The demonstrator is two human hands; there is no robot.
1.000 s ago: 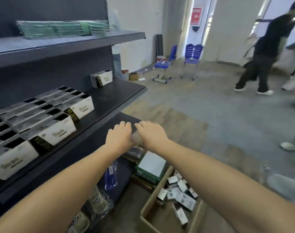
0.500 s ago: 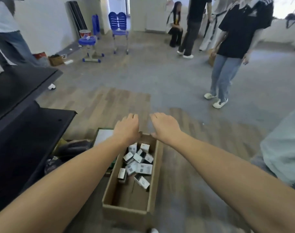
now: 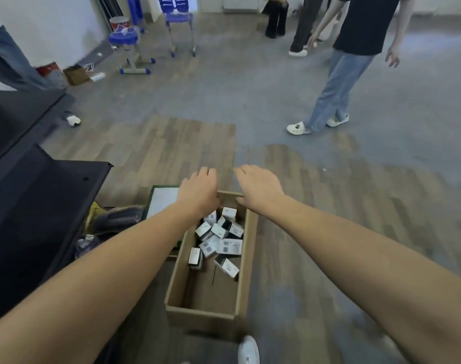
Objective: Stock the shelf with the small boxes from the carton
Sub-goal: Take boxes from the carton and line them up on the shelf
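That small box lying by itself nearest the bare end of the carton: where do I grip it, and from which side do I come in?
Come straight down from above. The small box lies flat on the carton floor, its broad face up, apart from the heap. Pinch across its two long side faces with thumb and fingers. The right hand probably suits, since the box sits close to the carton's right wall.

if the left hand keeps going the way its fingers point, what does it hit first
Probably the far wall of the carton, just under the left hand. The fingers point forward past that rim; if they clear it, only bare wood floor follows. Height is hard to judge.
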